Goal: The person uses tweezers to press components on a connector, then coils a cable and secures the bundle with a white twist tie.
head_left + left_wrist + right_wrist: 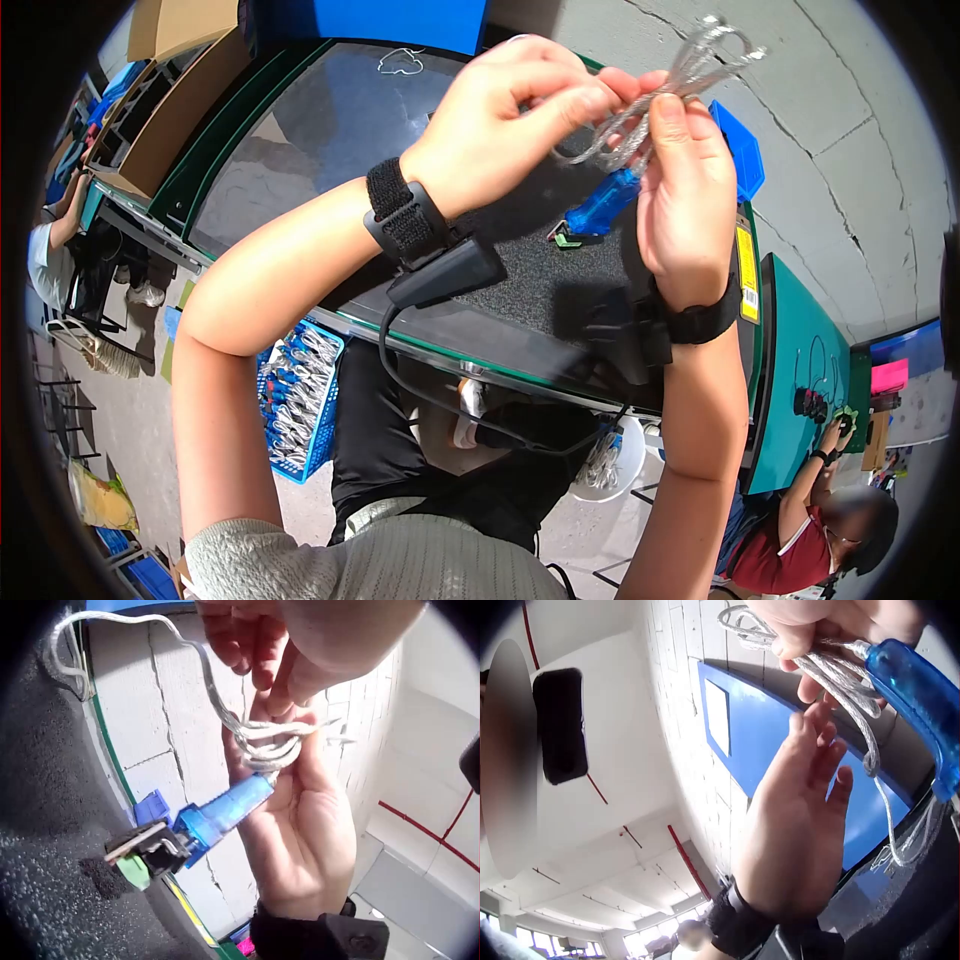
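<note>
My right hand (690, 190) grips a coiled silver-white cable (630, 125) between thumb and fingers, its loops sticking up past the fingertips. Below the coil hangs a translucent blue connector (229, 811), with a small dark board (157, 851) and a green block (133, 871) at its end. My left hand (505, 115) is beside the coil, fingers loosely bent; its fingertips come close to the right fingers, and contact is unclear. In the right wrist view, the left hand (795, 810) shows no cable between its fingers, while the right hand (840, 622) holds the coil above it.
A dark mat (500, 290) covers the green-edged table, with a thin white loop (401, 62) at the back. Blue bins stand behind. Near my legs are a blue basket (325, 425) of cables and a white bucket (630, 460). People sit at both sides.
</note>
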